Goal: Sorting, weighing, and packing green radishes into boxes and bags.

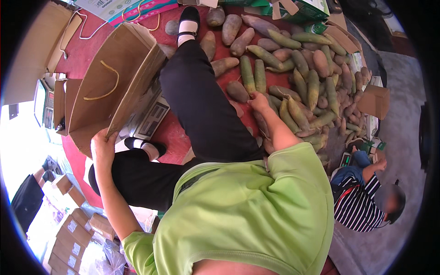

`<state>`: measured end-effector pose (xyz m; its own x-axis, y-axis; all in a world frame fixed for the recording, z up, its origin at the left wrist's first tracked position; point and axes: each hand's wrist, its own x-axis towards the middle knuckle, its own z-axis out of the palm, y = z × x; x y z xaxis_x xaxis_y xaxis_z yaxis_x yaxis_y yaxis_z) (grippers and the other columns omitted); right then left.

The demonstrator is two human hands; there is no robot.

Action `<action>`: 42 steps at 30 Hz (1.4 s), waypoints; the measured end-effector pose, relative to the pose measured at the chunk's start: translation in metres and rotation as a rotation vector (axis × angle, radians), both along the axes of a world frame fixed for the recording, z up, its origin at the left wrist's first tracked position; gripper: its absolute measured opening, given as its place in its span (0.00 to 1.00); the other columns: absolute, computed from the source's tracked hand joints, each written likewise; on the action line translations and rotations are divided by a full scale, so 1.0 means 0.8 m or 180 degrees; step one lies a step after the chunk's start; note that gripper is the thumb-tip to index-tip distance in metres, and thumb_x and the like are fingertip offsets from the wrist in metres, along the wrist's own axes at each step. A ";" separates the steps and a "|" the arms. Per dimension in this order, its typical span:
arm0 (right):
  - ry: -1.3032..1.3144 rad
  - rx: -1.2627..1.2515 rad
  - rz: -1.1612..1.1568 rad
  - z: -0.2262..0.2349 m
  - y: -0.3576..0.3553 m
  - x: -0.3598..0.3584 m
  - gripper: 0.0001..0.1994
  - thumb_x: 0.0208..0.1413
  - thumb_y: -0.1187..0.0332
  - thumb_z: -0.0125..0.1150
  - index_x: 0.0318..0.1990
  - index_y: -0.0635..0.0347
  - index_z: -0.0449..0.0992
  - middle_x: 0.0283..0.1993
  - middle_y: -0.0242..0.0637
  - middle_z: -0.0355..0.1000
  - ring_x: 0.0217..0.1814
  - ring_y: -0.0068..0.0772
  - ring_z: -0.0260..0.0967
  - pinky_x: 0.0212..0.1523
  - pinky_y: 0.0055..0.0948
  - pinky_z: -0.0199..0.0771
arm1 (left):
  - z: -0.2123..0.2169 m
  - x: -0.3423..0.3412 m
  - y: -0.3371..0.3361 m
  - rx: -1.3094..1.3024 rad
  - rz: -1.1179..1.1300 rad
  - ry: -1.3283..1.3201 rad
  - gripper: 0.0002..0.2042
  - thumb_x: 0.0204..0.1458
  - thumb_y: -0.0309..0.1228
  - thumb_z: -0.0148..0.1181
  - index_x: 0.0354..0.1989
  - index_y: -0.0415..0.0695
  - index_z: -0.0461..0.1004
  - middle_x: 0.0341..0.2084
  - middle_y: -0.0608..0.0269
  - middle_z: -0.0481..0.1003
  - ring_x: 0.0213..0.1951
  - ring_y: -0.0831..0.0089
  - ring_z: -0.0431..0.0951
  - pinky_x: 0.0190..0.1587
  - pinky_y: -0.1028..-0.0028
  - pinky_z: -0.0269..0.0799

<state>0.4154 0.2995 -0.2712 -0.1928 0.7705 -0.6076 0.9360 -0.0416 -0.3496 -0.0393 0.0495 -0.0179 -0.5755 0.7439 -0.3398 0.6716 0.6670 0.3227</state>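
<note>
My left hand (103, 149) is closed on the near rim of an open cardboard box (98, 85) with a yellow cord handle. The box leans over a digital scale (155, 118) beside my leg. My right hand (260, 101) is closed round the lower tips of two long green radishes, one on the left (247, 73) and one on the right (260, 77). Around that hand lies a big heap of green radishes (313, 87) and reddish-brown, soil-dusted roots (237, 91).
Red matting (94, 43) lies under the box. At the lower right a person in a striped shirt (360, 204) sits beside the heap. Cardboard boxes (71, 243) stand at lower left, another box (373, 101) at right. My shoe (189, 20) rests among the roots.
</note>
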 end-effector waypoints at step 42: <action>0.3713 0.0810 0.1396 0.422 0.088 -0.351 0.27 0.43 0.71 0.70 0.53 0.62 0.68 0.49 0.36 0.70 0.49 0.27 0.69 0.48 0.30 0.70 | -0.001 0.004 -0.028 -0.0027 0.0323 -0.0162 0.08 0.46 0.27 0.59 0.34 0.39 0.78 0.30 0.42 0.75 0.37 0.47 0.75 0.42 0.59 0.70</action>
